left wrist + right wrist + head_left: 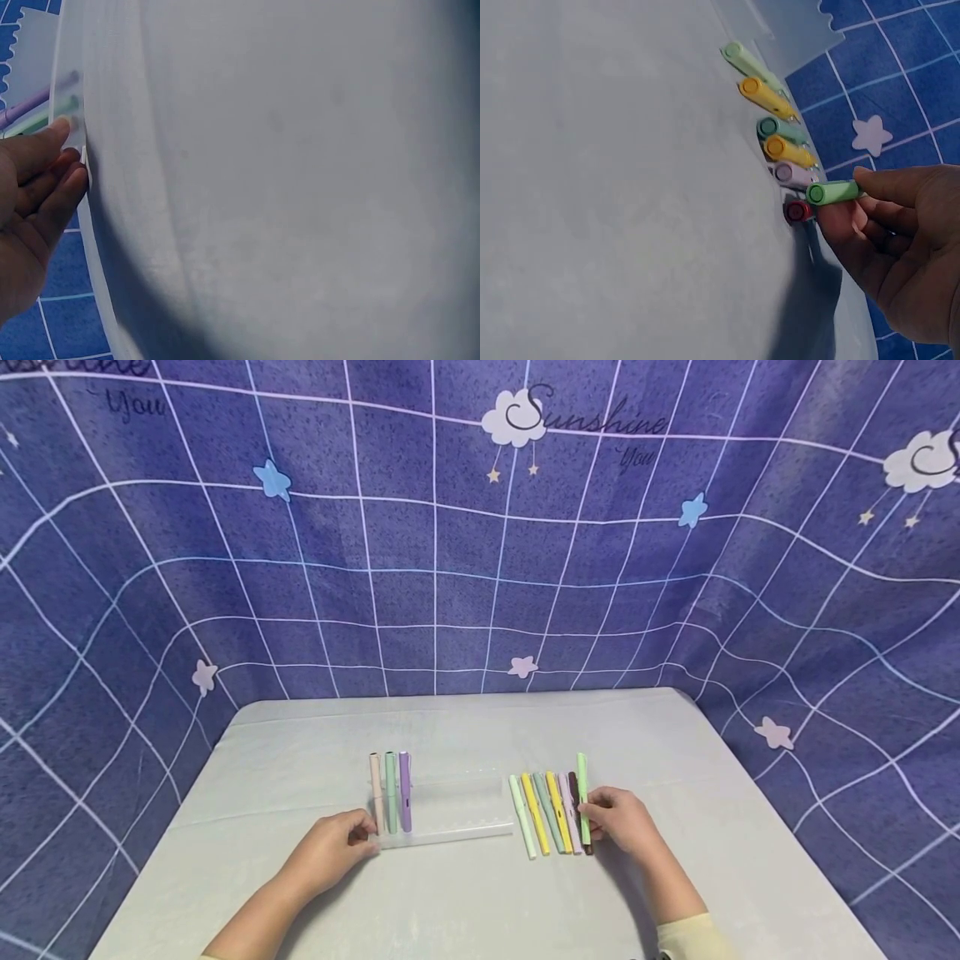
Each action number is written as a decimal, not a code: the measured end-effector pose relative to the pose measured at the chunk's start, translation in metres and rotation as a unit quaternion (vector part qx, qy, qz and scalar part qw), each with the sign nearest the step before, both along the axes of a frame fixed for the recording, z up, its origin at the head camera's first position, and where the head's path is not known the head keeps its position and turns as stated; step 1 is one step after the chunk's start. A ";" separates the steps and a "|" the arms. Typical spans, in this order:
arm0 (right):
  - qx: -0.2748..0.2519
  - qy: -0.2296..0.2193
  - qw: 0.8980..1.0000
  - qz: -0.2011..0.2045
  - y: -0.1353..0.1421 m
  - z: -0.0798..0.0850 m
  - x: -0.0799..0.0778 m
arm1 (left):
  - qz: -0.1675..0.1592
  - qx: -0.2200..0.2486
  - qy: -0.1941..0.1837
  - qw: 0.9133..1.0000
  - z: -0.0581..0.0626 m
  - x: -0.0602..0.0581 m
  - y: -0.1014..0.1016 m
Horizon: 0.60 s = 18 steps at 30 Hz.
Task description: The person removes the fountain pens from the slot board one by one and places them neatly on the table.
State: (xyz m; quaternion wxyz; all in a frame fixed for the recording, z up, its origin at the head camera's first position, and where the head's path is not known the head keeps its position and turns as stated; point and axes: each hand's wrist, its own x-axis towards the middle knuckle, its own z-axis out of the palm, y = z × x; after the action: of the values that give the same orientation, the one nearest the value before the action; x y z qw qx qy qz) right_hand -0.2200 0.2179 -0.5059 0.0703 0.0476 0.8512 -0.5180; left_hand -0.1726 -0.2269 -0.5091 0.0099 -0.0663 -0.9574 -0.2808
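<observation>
My right hand (pixel 618 818) pinches a bright green pen (pixel 583 789) between thumb and fingers. The right wrist view shows this pen (pixel 832 193) raised over a dark pen (pixel 797 211) at the end of a row. My left hand (pixel 341 847) grips the front left corner of a clear plastic pen rack (pixel 450 838), thumb on top in the left wrist view. Three pens stand side by side at the rack's left end: a beige pen (pixel 377 785), a mint green pen (pixel 391 793) and a purple pen (pixel 406 793).
Right of the rack lies a row of several pens, among them a pale green pen (pixel 522 818), a yellow pen (pixel 536 814), a teal pen (pixel 550 814) and a lilac pen (pixel 567 810). A white cloth covers the table (pixel 450 910); a blue checked curtain (pixel 465 543) hangs behind.
</observation>
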 end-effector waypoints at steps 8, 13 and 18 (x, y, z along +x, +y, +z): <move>0.028 -0.016 0.999 -0.004 0.011 -0.001 0.003 | 0.000 0.001 0.003 1.000 -0.001 -0.001 0.000; 0.073 -0.026 0.997 -0.004 0.015 -0.005 0.003 | 0.002 0.003 0.001 1.000 -0.002 -0.001 0.000; 0.103 -0.031 0.994 -0.012 0.015 -0.011 0.000 | 0.001 0.007 0.006 1.000 -0.002 -0.001 0.000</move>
State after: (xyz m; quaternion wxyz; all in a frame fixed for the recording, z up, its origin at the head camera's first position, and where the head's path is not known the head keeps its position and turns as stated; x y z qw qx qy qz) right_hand -0.2198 0.2334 -0.5170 0.0855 0.0808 0.8969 -0.4263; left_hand -0.1737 -0.2269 -0.5113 0.0166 -0.0672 -0.9555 -0.2867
